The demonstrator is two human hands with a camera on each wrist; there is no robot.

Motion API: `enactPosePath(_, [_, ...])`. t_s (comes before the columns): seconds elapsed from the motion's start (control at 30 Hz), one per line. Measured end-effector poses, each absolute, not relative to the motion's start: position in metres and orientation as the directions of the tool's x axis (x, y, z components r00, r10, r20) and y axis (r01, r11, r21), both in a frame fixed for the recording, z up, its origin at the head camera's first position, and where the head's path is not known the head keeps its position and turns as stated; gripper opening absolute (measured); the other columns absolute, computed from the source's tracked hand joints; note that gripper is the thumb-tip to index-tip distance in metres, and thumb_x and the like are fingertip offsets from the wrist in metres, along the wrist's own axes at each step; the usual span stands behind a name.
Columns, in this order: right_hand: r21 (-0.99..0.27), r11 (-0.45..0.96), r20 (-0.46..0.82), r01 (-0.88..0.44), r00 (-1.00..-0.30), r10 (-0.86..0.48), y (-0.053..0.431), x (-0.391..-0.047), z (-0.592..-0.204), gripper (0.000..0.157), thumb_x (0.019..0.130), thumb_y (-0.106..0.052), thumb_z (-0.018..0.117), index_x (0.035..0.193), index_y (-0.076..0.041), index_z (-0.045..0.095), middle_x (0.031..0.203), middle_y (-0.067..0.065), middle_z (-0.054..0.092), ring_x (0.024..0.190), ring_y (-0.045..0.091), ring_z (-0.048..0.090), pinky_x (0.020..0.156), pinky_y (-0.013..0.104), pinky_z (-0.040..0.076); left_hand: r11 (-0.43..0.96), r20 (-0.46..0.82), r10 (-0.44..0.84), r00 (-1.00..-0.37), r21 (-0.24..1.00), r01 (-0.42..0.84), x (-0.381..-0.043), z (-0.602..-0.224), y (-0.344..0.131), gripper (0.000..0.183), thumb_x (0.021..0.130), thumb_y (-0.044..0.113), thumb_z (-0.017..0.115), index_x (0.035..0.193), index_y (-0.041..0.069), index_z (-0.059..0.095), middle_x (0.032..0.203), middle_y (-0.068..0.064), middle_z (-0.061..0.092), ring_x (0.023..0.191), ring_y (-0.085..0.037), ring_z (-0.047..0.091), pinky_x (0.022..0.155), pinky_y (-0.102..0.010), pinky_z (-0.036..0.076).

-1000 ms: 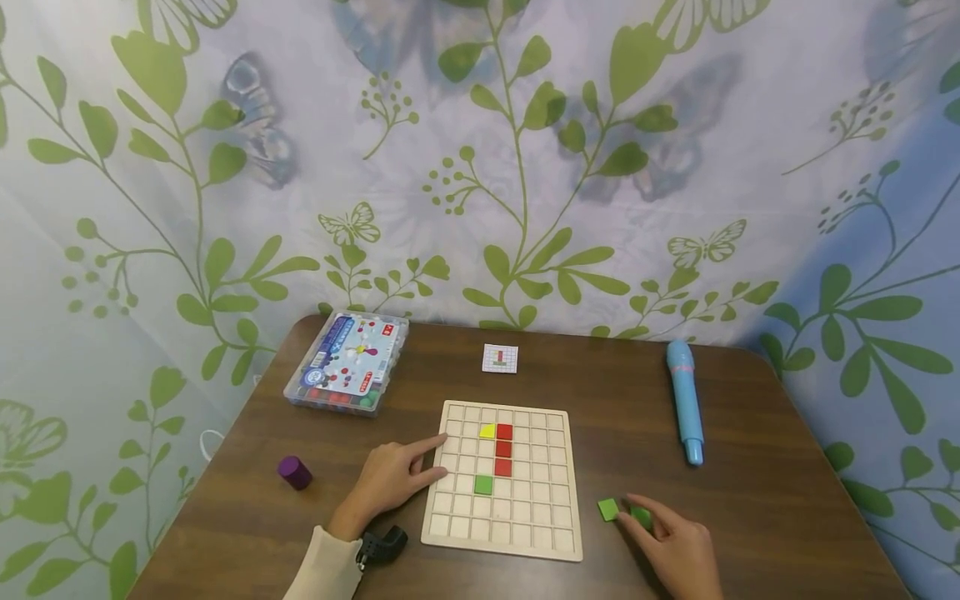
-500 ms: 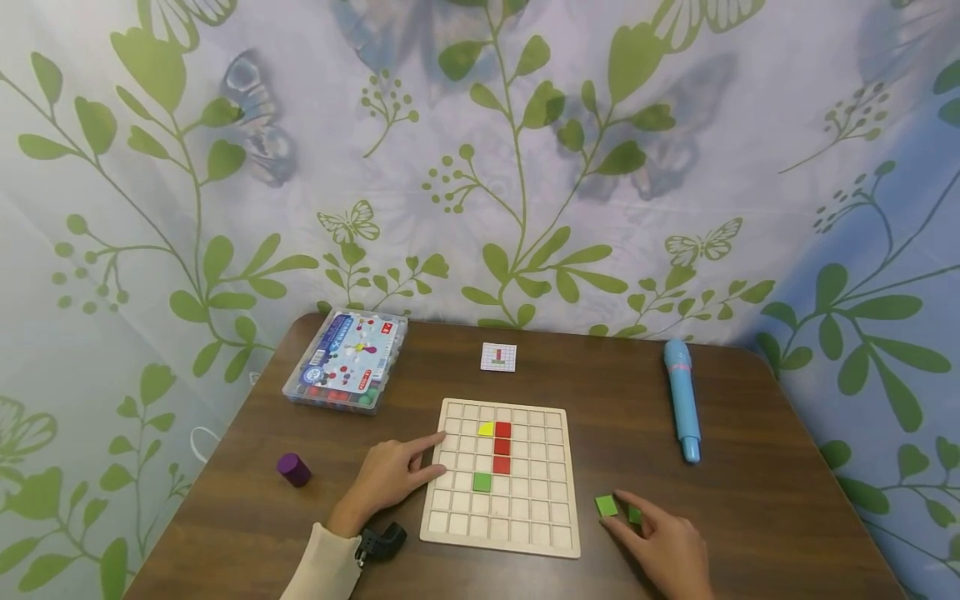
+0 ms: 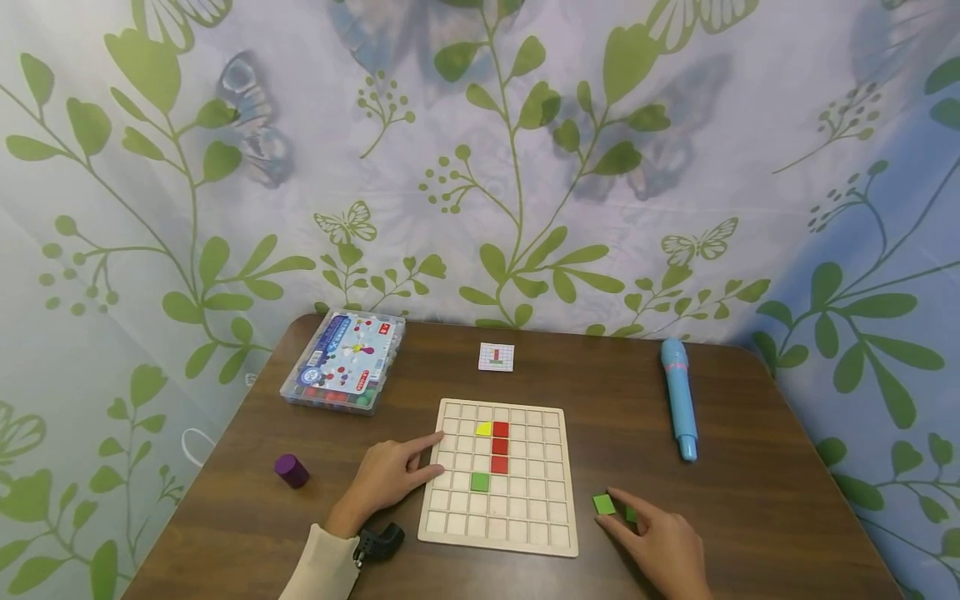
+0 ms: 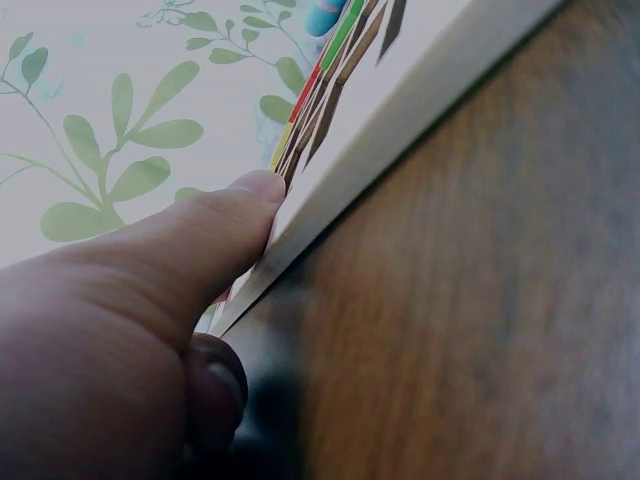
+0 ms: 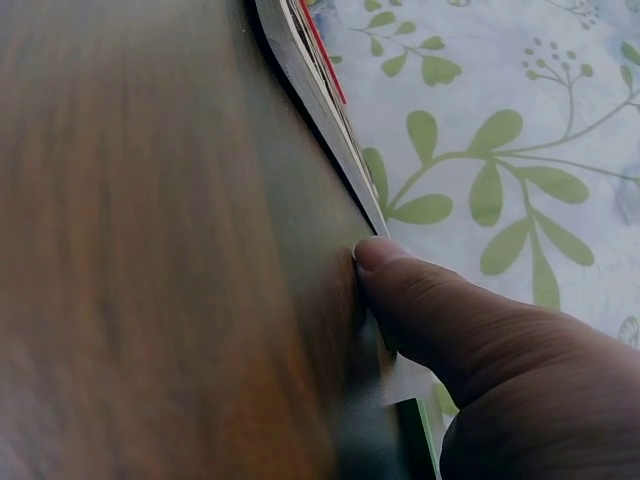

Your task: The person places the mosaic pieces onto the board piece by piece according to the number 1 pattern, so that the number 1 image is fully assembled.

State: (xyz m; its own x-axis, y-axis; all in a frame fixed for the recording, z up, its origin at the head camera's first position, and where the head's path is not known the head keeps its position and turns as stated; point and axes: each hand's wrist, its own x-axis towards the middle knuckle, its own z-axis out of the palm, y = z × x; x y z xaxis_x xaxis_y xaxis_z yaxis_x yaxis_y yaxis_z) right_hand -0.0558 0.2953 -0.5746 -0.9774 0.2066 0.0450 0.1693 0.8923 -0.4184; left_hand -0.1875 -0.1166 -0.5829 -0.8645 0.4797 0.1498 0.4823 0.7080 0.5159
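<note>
A wooden grid board [image 3: 525,525] lies on the table, bearing a column of red tiles [image 3: 499,447], a yellow curved tile [image 3: 484,428] and a green square tile [image 3: 480,482]. My left hand [image 3: 386,477] rests at the board's left edge, index finger and thumb extended onto the rim; the thumb shows on it in the left wrist view. To the right of the board, my right hand [image 3: 663,542] pinches another green square tile [image 3: 603,505] at the table between thumb and index fingertip. A further green piece [image 3: 631,514] sits partly hidden under that hand.
A small pattern card [image 3: 497,357] lies behind the board. At the back left is a clear plastic box [image 3: 345,358] with a printed label. A purple cylinder [image 3: 291,471] stands left, and a blue toy microphone [image 3: 678,400] lies right. The patterned cloth backdrop borders the table's far edge.
My right thumb and index finger have moved slightly left, from beside the green square tile onto its edges. More of the second green piece is covered now. My left hand stays on the board.
</note>
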Motion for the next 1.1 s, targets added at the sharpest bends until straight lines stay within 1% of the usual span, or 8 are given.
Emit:
enactPosePath(0.2, [-0.421, 0.889, 0.023, 0.177, -0.978, 0.206, 0.2946, -0.0566, -0.5736, 0.062, 0.079, -0.073, 0.072, 0.122, -0.029, 0.076, 0.057, -0.007, 0.041, 0.051, 0.012, 0.035, 0.049, 0.031, 0.025, 0.709, 0.145, 0.479, -0.866, 0.518, 0.479, -0.1871, -0.5815, -0.1174, 0.052, 0.094, 0.052, 0.07, 0.14, 0.027, 0.066, 0.054, 0.019, 0.038, 0.046, 0.001, 0.025, 0.049, -0.022, 0.022])
enactPosePath(0.43, [-0.416, 0.891, 0.027, 0.179, -0.978, 0.209, 0.2949, -0.0576, -0.5747, 0.063, 0.079, -0.075, 0.07, 0.121, -0.029, 0.077, 0.058, -0.007, 0.04, 0.052, 0.012, 0.035, 0.049, 0.031, 0.025, 0.707, 0.153, 0.479, -0.864, 0.516, 0.483, -0.1872, -0.5807, -0.1173, 0.052, 0.094, 0.051, 0.071, 0.139, 0.027, 0.066, 0.054, 0.019, 0.038, 0.046, 0.001, 0.025, 0.049, -0.022, 0.022])
enactPosePath(0.7, [-0.409, 0.898, 0.078, 0.162, -0.974, 0.212, 0.2946, -0.0573, -0.579, 0.058, 0.081, -0.07, 0.073, 0.119, -0.026, 0.078, 0.055, -0.008, 0.038, 0.05, 0.012, 0.034, 0.048, 0.03, 0.024, 0.699, 0.174, 0.485, -0.857, 0.511, 0.5, -0.1867, -0.5825, -0.1171, 0.051, 0.093, 0.05, 0.072, 0.138, 0.026, 0.067, 0.054, 0.019, 0.038, 0.046, 0.001, 0.025, 0.049, -0.021, 0.022])
enactPosePath(0.93, [-0.404, 0.896, 0.073, 0.185, -0.97, 0.233, 0.2926, -0.058, -0.5788, 0.061, 0.082, -0.069, 0.073, 0.12, -0.023, 0.077, 0.055, -0.006, 0.038, 0.051, 0.013, 0.035, 0.05, 0.031, 0.024, 0.699, 0.169, 0.483, -0.859, 0.517, 0.494, -0.187, -0.5833, -0.117, 0.051, 0.093, 0.05, 0.072, 0.139, 0.026, 0.066, 0.055, 0.019, 0.038, 0.046, 0.001, 0.025, 0.048, -0.022, 0.022])
enactPosePath(1.03, [-0.407, 0.893, 0.076, 0.191, -0.967, 0.241, 0.2919, -0.058, -0.5785, 0.06, 0.083, -0.066, 0.074, 0.121, -0.02, 0.077, 0.055, -0.006, 0.038, 0.051, 0.013, 0.035, 0.051, 0.03, 0.025, 0.7, 0.17, 0.484, -0.858, 0.513, 0.496, -0.1871, -0.5832, -0.1169, 0.052, 0.093, 0.05, 0.072, 0.139, 0.026, 0.066, 0.055, 0.019, 0.038, 0.046, 0.001, 0.025, 0.048, -0.022, 0.021])
enactPosePath(1.1, [-0.413, 0.892, 0.101, 0.183, -0.964, 0.245, 0.2918, -0.0577, -0.5788, 0.056, 0.084, -0.062, 0.076, 0.12, -0.019, 0.077, 0.054, -0.006, 0.037, 0.05, 0.013, 0.034, 0.05, 0.03, 0.025, 0.7, 0.171, 0.484, -0.858, 0.513, 0.497, -0.187, -0.5826, -0.1167, 0.052, 0.093, 0.05, 0.072, 0.139, 0.026, 0.066, 0.055, 0.019, 0.038, 0.046, 0.001, 0.025, 0.049, -0.022, 0.022])
